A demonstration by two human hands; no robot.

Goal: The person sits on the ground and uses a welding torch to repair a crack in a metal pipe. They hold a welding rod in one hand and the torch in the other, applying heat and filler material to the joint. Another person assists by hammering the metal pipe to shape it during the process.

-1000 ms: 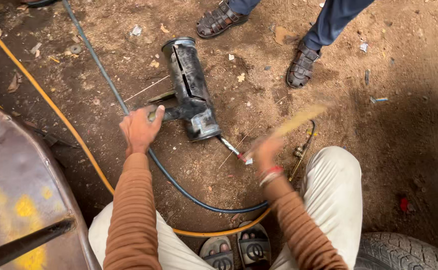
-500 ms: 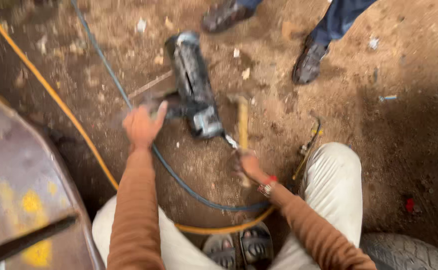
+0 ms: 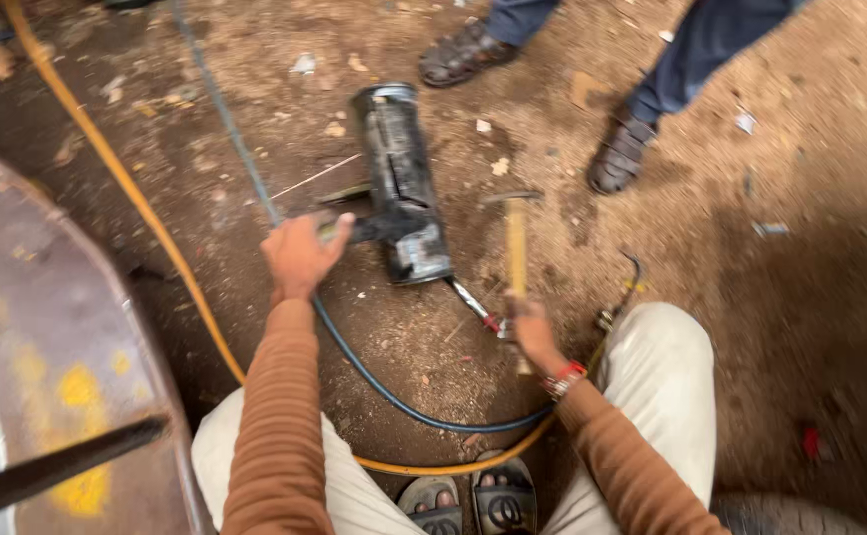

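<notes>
A dark metal cylinder lies on the dirt floor at upper centre of the frame. The left hand reaches forward, clamped on a side lever at its lower end. Right of it, the right hand grips a wooden-handled hammer, head up.

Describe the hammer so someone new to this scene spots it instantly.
Start at the dark metal cylinder lying on the dirt ground in front of the seated person. Just to its right, the right hand grips the hammer. It has a pale wooden handle pointing away from the person and a dark metal head, unlike the hoses nearby.
</notes>
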